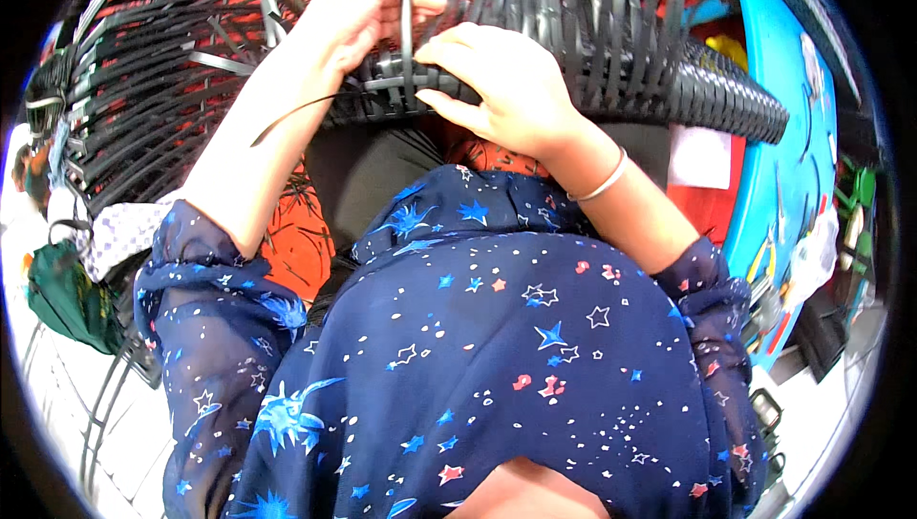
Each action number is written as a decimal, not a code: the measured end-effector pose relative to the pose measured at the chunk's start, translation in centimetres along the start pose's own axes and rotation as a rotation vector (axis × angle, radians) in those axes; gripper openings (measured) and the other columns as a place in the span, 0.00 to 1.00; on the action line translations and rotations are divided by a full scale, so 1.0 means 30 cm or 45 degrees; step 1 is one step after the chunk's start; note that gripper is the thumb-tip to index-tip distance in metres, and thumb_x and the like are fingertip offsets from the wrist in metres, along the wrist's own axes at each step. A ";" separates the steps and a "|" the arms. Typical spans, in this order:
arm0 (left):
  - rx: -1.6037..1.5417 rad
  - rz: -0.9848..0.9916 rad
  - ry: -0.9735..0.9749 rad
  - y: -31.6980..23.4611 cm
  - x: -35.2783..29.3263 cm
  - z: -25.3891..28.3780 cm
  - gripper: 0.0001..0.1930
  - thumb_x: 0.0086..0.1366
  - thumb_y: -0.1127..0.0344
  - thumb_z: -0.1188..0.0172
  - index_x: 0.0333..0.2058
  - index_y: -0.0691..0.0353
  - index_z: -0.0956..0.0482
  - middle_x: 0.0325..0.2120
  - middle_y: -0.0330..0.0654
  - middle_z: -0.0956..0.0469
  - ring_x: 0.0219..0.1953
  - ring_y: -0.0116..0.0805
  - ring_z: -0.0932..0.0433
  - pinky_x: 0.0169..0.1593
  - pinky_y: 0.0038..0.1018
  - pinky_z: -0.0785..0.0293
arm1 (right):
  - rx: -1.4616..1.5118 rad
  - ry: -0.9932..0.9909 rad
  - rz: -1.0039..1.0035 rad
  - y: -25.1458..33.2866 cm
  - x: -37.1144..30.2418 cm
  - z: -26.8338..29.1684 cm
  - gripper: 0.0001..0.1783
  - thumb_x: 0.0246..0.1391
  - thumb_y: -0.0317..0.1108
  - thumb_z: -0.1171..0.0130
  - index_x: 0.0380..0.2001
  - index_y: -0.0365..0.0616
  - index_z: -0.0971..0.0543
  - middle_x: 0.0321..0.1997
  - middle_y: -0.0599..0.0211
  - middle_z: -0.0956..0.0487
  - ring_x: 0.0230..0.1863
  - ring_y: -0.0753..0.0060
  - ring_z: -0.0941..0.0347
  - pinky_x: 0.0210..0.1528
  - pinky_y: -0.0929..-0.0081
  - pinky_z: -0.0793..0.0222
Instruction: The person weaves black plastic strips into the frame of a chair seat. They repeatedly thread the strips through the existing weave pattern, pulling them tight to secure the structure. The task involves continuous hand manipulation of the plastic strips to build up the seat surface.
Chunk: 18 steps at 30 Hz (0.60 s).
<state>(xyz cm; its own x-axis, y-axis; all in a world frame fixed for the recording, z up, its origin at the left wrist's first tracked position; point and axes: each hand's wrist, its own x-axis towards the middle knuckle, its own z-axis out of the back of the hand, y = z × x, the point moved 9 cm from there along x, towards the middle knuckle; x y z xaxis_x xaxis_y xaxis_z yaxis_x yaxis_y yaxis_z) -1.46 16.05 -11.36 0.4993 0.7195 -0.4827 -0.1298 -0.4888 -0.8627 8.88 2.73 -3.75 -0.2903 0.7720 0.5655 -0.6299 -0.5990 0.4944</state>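
Person's left hand (377, 11): fingers curled at 1 upright strip (408, 37), cannot tell if pinching; right hand (511, 84): thumb parted from fingers at black weave (712, 96), grip unclear. Weave in front of lap (358, 170), blue board (761, 70) to its right

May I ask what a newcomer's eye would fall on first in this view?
Probably the navy blouse with its scattered stars, filling the lower middle. Above it, at the top centre, the left hand and right hand are at the black weaving, which bristles with upright strips and stretches rightward. The bright blue surface on the right would likely stand out next.
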 end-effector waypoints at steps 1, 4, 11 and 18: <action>0.010 -0.027 -0.105 -0.003 -0.025 -0.011 0.18 0.73 0.57 0.47 0.46 0.68 0.19 0.38 0.46 0.15 0.41 0.35 0.18 0.55 0.32 0.26 | 0.024 -0.006 0.022 0.003 0.004 0.002 0.15 0.51 0.41 0.33 0.41 0.48 0.19 0.39 0.67 0.23 0.40 0.59 0.23 0.43 0.62 0.25; -0.031 -0.014 -0.102 0.000 -0.031 -0.030 0.18 0.73 0.57 0.48 0.46 0.68 0.19 0.39 0.47 0.15 0.42 0.36 0.18 0.57 0.33 0.27 | -0.037 0.061 0.015 0.027 0.024 0.003 0.15 0.49 0.37 0.33 0.41 0.46 0.19 0.42 0.66 0.22 0.43 0.59 0.23 0.48 0.63 0.26; 0.052 -0.129 -0.114 -0.040 -0.077 -0.043 0.18 0.72 0.57 0.45 0.47 0.68 0.18 0.42 0.47 0.15 0.42 0.34 0.18 0.50 0.29 0.23 | -0.095 0.066 0.136 0.058 0.037 -0.016 0.17 0.50 0.35 0.34 0.44 0.43 0.16 0.51 0.65 0.20 0.52 0.61 0.24 0.61 0.63 0.31; 0.552 -1.018 -0.390 -0.232 -0.398 -0.010 0.16 0.75 0.70 0.52 0.54 0.71 0.22 0.51 0.50 0.19 0.53 0.38 0.20 0.61 0.31 0.28 | -0.015 0.036 0.119 0.046 0.034 -0.020 0.16 0.50 0.35 0.33 0.43 0.44 0.15 0.47 0.65 0.18 0.46 0.61 0.21 0.54 0.66 0.26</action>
<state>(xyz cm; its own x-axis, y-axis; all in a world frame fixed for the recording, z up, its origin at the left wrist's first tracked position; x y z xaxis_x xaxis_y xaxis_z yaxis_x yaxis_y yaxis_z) -6.27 10.70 0.46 0.3399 0.8889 0.3072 -0.1841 0.3832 -0.9051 7.28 2.81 -2.87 -0.3683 0.7186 0.5899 -0.6077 -0.6662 0.4322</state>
